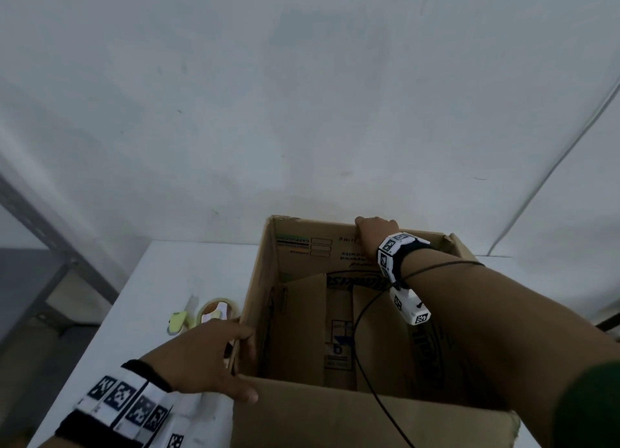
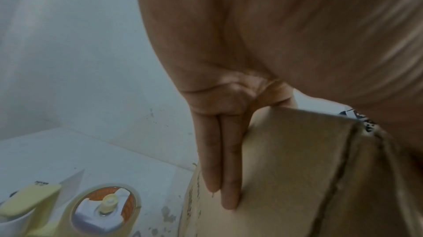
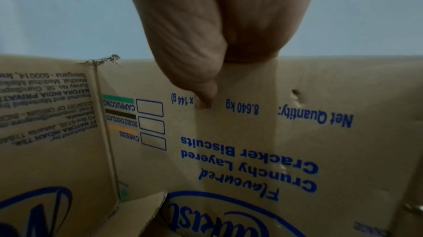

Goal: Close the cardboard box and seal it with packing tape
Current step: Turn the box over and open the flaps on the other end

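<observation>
We clamped right hand (image 1: pixel 374 234) fingers over the box (image 1: pixel 302 414) far flap. Left hand (image 1: pixel 204 357) fingers lay straight, together, against its left flap.

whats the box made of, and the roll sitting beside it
The box looks like corrugated cardboard: matte brown, blue print, frayed corners, a layered flap edge. The roll seems to be glossy, translucent tan plastic tape on an orange-looking core; the core's material is unclear.

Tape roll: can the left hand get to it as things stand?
Probably yes. The tape roll lies on the table just beyond the left hand, left of the cardboard box, with nothing between them. The hand's straight fingers only rest on the box wall.
</observation>
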